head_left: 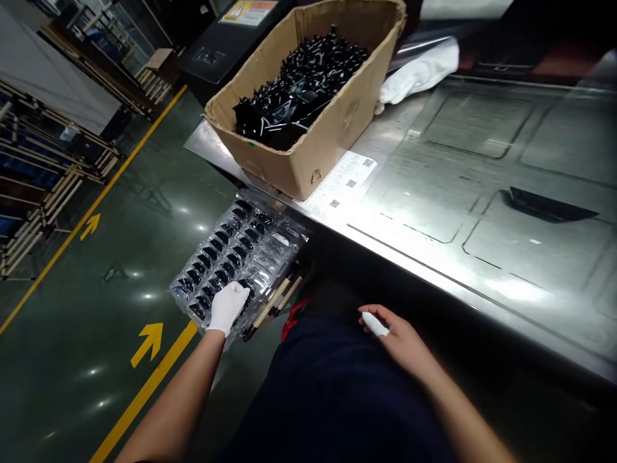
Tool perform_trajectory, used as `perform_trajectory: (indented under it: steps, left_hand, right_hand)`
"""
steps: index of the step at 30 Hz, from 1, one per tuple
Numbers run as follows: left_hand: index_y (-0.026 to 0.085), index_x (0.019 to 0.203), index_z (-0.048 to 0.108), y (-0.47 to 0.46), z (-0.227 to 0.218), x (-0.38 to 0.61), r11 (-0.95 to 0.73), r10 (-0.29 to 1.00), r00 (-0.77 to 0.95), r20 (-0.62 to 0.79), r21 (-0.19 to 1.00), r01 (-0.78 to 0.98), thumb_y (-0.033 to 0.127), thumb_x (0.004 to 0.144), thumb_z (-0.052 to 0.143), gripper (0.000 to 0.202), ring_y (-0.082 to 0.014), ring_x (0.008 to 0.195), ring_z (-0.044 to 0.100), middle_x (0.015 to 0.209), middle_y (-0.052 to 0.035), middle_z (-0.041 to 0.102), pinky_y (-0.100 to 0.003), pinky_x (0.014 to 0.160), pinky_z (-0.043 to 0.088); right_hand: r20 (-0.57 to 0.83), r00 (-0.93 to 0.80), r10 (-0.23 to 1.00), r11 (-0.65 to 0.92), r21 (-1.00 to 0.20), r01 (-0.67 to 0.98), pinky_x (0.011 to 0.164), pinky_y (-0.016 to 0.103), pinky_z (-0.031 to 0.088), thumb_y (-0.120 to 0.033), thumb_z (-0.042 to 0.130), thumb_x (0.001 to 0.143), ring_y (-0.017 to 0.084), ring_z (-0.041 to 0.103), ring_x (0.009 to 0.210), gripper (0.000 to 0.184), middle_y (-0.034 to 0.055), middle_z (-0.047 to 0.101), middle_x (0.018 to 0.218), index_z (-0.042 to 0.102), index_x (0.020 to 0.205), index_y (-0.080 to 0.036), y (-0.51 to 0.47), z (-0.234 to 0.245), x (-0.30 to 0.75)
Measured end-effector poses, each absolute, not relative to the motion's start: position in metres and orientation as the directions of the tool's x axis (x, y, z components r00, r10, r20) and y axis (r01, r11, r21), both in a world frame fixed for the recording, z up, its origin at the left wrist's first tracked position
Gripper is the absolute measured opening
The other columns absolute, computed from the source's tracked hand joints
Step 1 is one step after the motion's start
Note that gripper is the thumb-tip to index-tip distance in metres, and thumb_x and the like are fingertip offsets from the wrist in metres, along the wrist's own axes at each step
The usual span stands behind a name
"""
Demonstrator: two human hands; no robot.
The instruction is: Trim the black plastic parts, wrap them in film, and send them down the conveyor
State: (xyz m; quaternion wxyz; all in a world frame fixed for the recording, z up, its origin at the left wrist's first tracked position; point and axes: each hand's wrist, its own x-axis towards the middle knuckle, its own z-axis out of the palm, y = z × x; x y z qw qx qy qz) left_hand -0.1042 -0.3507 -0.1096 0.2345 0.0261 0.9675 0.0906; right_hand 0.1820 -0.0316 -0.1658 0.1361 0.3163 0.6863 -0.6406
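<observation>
My left hand point(227, 307), in a white glove, rests on a clear plastic blister tray point(236, 254) filled with rows of small black parts, low beside the metal table. The gloved fingers lie curled over the tray's near edge; whether they grip it is unclear. My right hand point(395, 334) is bare except for a white finger cot on one finger. It hovers over my dark trousers, fingers loosely bent, holding nothing.
A cardboard box point(332, 135) full of black plastic parts stands on the shiny metal table point(482, 212), with a printed QR-code sheet point(344, 183) under it. A white glove point(419, 74) lies behind the box. Green floor with yellow arrows point(149, 341) lies left; racks stand far left.
</observation>
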Motion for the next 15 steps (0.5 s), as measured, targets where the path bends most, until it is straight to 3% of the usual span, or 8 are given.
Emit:
perform_trajectory:
  steps: [4,9,12,15]
  left_hand:
    - [0.016,0.107,0.068,-0.346,-0.099,-0.103,0.981,0.158,-0.934,-0.320,0.163,0.110,0.043,0.099,0.066,0.028,-0.0213,0.085,0.067,0.091,-0.0037,0.069,-0.044,0.089,0.055]
    - [0.022,0.104,0.070,-0.294,-0.067,-0.083,0.836,0.446,-0.894,-0.036,0.375,0.401,0.032,0.100,0.058,0.016,-0.0238,0.098,0.070,0.106,-0.0073,0.076,-0.039,0.093,0.055]
    - [0.023,0.109,0.070,-0.217,-0.041,-0.062,0.514,0.699,-0.687,0.196,0.531,0.674,0.032,0.102,0.057,0.017,-0.0224,0.099,0.071,0.106,-0.0065,0.075,-0.037,0.089,0.058]
    - [0.024,0.110,0.071,-0.114,-0.011,-0.037,0.075,0.878,-0.318,0.358,0.552,0.831,0.029,0.102,0.058,0.016,-0.0206,0.103,0.071,0.106,-0.0051,0.076,-0.036,0.093,0.059]
  right_hand:
    - [-0.590,-0.752,0.293,-0.072,-0.798,0.598,0.091,0.038,0.054,-0.052,0.057,0.096,0.025,0.072,0.099,0.043,0.0089,0.076,0.112,0.064,0.128,-0.023,-0.032,-0.177,0.195]
    - [-0.559,-0.747,0.360,-0.105,-0.820,0.563,0.090,0.035,0.054,-0.043,0.058,0.094,0.024,0.072,0.100,0.036,0.0074,0.077,0.110,0.069,0.122,-0.022,-0.038,-0.194,0.214]
    - [-0.557,-0.712,0.427,-0.122,-0.816,0.565,0.089,0.033,0.055,-0.038,0.059,0.095,0.023,0.072,0.099,0.032,0.0056,0.078,0.108,0.073,0.118,-0.022,-0.036,-0.210,0.222]
    - [-0.620,-0.602,0.504,-0.172,-0.755,0.633,0.090,0.037,0.056,-0.039,0.063,0.099,0.022,0.072,0.094,0.027,0.0058,0.077,0.104,0.073,0.114,-0.019,-0.027,-0.231,0.233]
